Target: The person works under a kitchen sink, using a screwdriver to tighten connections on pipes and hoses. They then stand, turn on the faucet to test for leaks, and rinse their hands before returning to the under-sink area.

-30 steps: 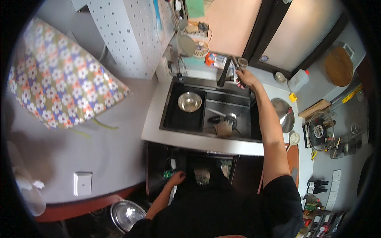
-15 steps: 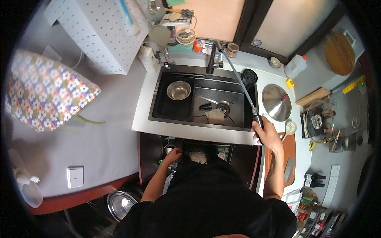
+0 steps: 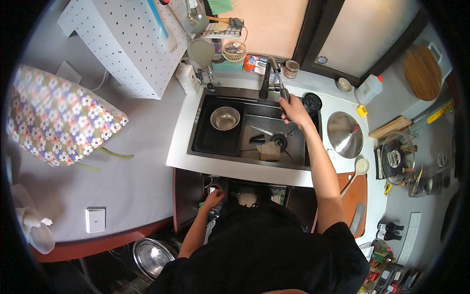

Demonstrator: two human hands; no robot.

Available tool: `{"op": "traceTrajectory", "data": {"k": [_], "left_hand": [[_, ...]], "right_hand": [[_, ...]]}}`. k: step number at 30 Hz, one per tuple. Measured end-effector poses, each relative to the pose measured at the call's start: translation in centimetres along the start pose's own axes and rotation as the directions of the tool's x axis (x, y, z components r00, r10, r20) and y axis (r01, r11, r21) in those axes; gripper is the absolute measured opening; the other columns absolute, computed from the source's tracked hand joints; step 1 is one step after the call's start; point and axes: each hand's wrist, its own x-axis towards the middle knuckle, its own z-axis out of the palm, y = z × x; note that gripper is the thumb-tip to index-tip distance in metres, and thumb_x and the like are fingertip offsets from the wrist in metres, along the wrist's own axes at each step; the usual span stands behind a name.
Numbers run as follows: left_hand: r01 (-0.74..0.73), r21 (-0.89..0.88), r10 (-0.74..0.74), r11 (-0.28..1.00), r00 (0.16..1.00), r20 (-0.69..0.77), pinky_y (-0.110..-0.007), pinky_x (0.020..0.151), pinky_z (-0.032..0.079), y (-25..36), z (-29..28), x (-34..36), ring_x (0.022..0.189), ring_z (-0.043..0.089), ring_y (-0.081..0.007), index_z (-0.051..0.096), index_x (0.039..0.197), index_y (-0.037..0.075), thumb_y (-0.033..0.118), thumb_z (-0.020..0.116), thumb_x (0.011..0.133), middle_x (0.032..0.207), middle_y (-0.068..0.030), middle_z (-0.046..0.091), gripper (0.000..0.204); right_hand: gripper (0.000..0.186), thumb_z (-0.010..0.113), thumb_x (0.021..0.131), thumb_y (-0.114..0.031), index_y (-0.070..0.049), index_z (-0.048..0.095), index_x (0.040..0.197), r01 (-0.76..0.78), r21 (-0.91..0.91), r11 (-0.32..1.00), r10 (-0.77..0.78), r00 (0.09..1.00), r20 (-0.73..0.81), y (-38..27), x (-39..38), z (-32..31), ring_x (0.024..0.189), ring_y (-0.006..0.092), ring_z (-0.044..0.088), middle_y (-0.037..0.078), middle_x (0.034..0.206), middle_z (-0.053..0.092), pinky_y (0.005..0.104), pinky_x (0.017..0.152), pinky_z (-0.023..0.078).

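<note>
My right hand point(image 3: 293, 110) is closed round the black handle of a pull-out spray head point(image 3: 285, 93), close to the dark faucet point(image 3: 266, 84) at the back of the sink. Only a short stretch of grey hose shows between the handle and the faucet's top. Below the counter's front edge, my left hand point(image 3: 214, 198) hangs by the open cabinet with its fingers curled in and no object visible in them. The black sink point(image 3: 227, 158) holds a metal bowl point(image 3: 225, 118) on its left side. A beige cloth point(image 3: 269, 152) lies beside the drain point(image 3: 279, 142).
A metal lid point(image 3: 344, 134) lies right of the sink, with a slotted spoon point(image 3: 362, 166) and a brown cutting board point(image 3: 346, 189) nearer me. A white pegboard box point(image 3: 129, 54) juts out at the left. A white jug point(image 3: 369, 88) stands at the back right.
My right hand has moved away from me and left, carrying the spray head back to the faucet. Much less hose shows. My left hand stays low by the cabinet.
</note>
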Motion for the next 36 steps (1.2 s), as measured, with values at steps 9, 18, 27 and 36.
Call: {"op": "traceTrajectory", "data": {"k": [9,18,27,36], "left_hand": [[0.1,-0.237,-0.121,0.966,0.99,-0.074,-0.034,0.076,0.057,-6.1,2.3,-3.6,0.088,0.072,-0.0194,0.067,0.122,0.0,0.019,0.07,0.095,0.099,-0.0107,0.074,0.034],[0.102,-0.372,-0.15,0.923,0.983,-0.103,-0.034,0.076,0.057,-7.3,2.5,-4.6,0.083,0.071,-0.0198,0.066,0.121,-0.002,0.016,0.068,0.093,0.094,-0.0114,0.073,0.034],[0.115,-0.246,-0.157,0.962,0.975,-0.157,-0.036,0.077,0.057,-7.2,2.7,-4.7,0.086,0.073,-0.0225,0.068,0.118,0.0,0.017,0.068,0.091,0.093,-0.0128,0.074,0.032],[0.162,-0.233,-0.187,0.959,0.978,-0.089,-0.036,0.074,0.058,-9.1,4.8,-7.3,0.079,0.075,-0.0226,0.071,0.113,-0.001,0.018,0.065,0.094,0.101,-0.015,0.076,0.028]], "right_hand": [[0.045,0.064,0.102,-0.034,0.005,0.058,0.125,0.123,-0.115,0.986,-0.145,0.969,-0.2,-1.4,6.2,1.0,0.05,0.0129,0.06,0.005,0.074,0.06,0.0282,0.042,0.048],[0.042,0.062,0.103,-0.036,0.003,0.057,0.116,-0.014,0.376,0.926,0.01,1.0,0.014,-1.3,7.0,0.0,0.044,0.0102,0.048,0.01,0.084,0.07,0.0255,0.037,0.039],[0.027,0.06,0.1,-0.033,-0.005,0.06,0.103,0.194,-0.158,0.968,-0.229,0.942,-0.245,1.1,10.6,0.6,0.037,0.0114,0.042,0.004,0.071,0.064,0.0302,0.034,0.028],[0.042,0.062,0.103,-0.043,-0.001,0.066,0.098,0.163,-0.117,0.98,-0.166,0.986,-0.016,-1.7,11.2,-0.7,0.059,0.0151,0.064,0.006,0.077,0.068,0.0298,0.053,0.05]]}}
